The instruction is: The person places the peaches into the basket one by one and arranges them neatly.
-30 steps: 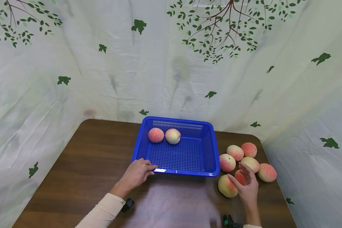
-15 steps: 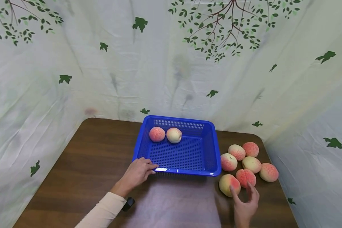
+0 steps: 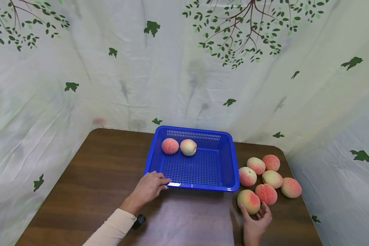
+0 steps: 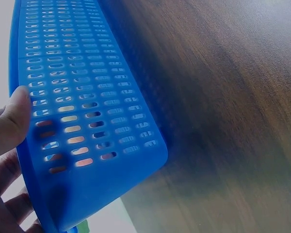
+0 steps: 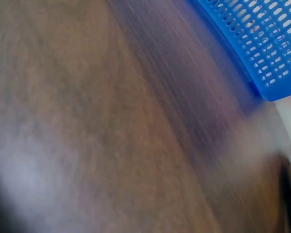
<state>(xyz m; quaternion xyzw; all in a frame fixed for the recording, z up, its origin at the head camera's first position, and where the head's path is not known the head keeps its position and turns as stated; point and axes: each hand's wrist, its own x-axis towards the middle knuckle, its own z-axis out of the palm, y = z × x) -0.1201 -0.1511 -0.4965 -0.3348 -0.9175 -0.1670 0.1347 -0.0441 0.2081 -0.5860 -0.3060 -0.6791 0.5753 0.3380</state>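
A blue perforated basket (image 3: 200, 186) holds two peaches, a pinkish one (image 3: 170, 146) and a paler one (image 3: 188, 147). My left hand (image 3: 149, 187) grips the basket's near rim at its left; in the left wrist view the thumb of that hand (image 4: 9, 131) lies on the wall of the basket (image 4: 94, 189). At the nearest yellow-red peach (image 3: 248, 201), right of the basket, my right hand (image 3: 256, 223) has its thumb and fingers spread around the near side. Whether the fingers press on it is unclear. The right wrist view is blurred and shows the basket's corner (image 5: 276, 87).
Several other peaches lie close together at the right of the brown table (image 3: 110, 164), among them a red one (image 3: 266, 194) touching the nearest peach. A pale cloth with leaf prints (image 3: 178, 85) hangs behind and beside the table. A black object (image 3: 138, 222) is by the left wrist.
My right hand has moved from over the red peach down and left to the near side of the yellow-red peach. My left hand stays on the rim.
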